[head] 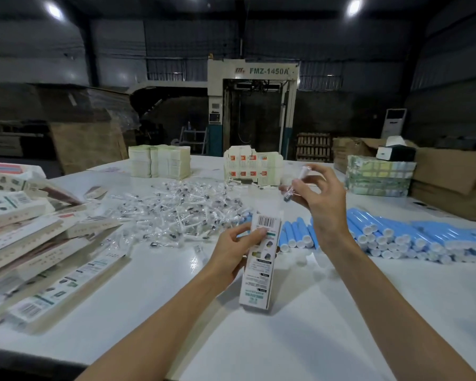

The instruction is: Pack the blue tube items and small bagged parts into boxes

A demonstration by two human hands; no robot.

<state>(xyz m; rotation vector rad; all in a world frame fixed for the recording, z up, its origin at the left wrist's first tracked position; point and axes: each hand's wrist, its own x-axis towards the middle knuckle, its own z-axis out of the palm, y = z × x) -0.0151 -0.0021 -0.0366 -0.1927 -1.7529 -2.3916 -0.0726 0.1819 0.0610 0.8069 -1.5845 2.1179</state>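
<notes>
The right hand (324, 199) pinches a small bagged part (297, 180) between thumb and fingertips, raised above the upper end of a long white box (259, 273) and not touching it. The left hand (237, 251) grips that box near its upper half, holding it nearly upright over the table (300, 339). Behind lies a heap of bagged parts (176, 213). Blue tubes (396, 232) are stacked at the right, and more boxes (25, 243) are piled at the left.

Past my white worktop (286, 339) I see a tall cream machine (252, 105) marked FMZ-1450A. A white standing air conditioner (394, 122) is far right. Brown cartons (456, 177) sit at the worktop's right edge. Two ceiling lamps (354, 6) glare overhead.
</notes>
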